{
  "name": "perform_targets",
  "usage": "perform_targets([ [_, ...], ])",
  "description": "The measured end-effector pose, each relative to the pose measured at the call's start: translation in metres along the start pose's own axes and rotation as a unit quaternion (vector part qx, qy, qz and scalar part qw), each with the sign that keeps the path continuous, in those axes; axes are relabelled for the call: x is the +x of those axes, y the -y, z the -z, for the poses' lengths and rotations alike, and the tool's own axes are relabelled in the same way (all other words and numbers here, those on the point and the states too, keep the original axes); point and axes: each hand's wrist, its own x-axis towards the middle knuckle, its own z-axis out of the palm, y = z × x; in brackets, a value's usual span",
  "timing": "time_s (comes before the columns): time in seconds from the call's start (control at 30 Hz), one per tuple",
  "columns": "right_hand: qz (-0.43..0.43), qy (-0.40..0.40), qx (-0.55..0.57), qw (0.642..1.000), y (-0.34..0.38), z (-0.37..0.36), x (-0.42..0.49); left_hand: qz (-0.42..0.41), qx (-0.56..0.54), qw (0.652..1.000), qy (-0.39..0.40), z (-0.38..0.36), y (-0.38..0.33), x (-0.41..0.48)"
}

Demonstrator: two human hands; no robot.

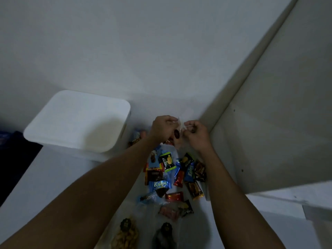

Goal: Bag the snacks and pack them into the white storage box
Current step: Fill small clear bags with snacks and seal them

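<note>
My left hand (164,128) and my right hand (195,133) are raised together over the white surface, each pinching the top of a clear plastic bag (179,139) that hangs between them. A dark brown snack (176,136) shows inside the bag by my left fingers. Below the hands lies a heap of wrapped snacks (172,175) in blue, red, black and green wrappers. The white storage box (79,121) stands to the left with its lid on.
Two larger packs, one of pale nuts (125,234) and one dark (164,236), lie near the bottom edge. A wall panel (260,105) rises on the right. The white surface's left edge (21,180) drops to a dark floor.
</note>
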Motion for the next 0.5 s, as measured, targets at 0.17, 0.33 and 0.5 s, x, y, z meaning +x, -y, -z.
perform_targets([
  [0.17, 0.027, 0.043, 0.037, 0.998, 0.036, 0.009, -0.035, 0.074, -0.192, 0.979, 0.003, 0.016, -0.031, -0.047],
  [0.33, 0.038, 0.077, 0.094, 0.992, 0.056, 0.008, -0.075, 0.086, -0.295, 0.951, 0.023, 0.036, -0.043, -0.098],
  [0.5, 0.031, 0.063, 0.076, 0.995, 0.064, -0.001, -0.108, 0.105, -0.300, 0.948, 0.020, 0.051, -0.040, -0.129],
])
